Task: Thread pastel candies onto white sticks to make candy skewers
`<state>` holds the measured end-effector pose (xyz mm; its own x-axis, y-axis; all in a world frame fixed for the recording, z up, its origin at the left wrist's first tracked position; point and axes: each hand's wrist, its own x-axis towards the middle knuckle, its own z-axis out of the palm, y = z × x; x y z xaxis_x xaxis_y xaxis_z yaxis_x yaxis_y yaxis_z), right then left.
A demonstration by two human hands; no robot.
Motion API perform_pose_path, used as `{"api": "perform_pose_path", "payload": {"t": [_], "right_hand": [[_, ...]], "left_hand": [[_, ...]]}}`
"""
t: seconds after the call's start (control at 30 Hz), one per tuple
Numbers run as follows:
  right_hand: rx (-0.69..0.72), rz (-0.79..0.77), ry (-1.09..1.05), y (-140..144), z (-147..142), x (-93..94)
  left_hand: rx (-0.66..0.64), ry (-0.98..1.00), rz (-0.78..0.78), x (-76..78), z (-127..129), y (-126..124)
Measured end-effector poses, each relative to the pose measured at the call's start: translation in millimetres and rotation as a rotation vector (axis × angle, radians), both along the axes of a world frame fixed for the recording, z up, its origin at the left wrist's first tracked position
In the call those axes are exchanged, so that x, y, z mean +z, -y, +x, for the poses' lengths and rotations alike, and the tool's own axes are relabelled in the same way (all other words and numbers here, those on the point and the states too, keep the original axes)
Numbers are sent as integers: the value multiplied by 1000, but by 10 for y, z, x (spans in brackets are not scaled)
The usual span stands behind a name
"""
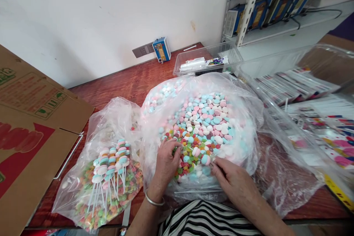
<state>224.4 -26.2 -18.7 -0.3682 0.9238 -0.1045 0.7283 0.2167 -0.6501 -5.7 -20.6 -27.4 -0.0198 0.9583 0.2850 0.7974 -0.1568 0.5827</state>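
Note:
Pinched in my right hand (231, 177) is a candy skewer (206, 160), its pink, white and blue marshmallow discs pointing left over the candy pile. The stick is mostly hidden by my fingers. My left hand (166, 158), wearing a metal bangle, reaches into the gummy rings (185, 166) with curled fingers; what lies between thumb and fingertips I cannot make out. Loose pastel marshmallows (210, 112) fill the large clear plastic bag (155, 110) around and beyond both hands. To the left, several finished-looking marshmallow skewers (110, 164) lie on another bag of gummy rings (96, 210).
A cardboard box (35, 118) stands at the left. Behind the big bag is a clear plastic bin (181, 64); a larger clear bin (279, 108) with printed packets stands right. A blue device (162, 49) sits by the wall socket (142, 49). Metal shelving (250, 7) rises behind.

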Motion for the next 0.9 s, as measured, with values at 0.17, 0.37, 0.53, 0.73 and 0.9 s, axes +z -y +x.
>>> {"api": "perform_pose_path", "payload": {"t": [0.17, 0.37, 0.53, 0.73, 0.9], "right_hand": [[5, 120, 160, -9, -63, 18], [2, 196, 249, 10, -49, -21], [21, 238, 222, 17, -54, -14], [14, 244, 146, 22, -63, -9], [8, 206, 69, 28, -76, -18]], "left_hand": [[-45, -50, 29, 13, 28, 1], [-71, -220, 19, -18, 45, -42], [-30, -69, 46, 13, 74, -51], [45, 216, -122, 92, 147, 9], [17, 312, -167, 125, 212, 54]]}}
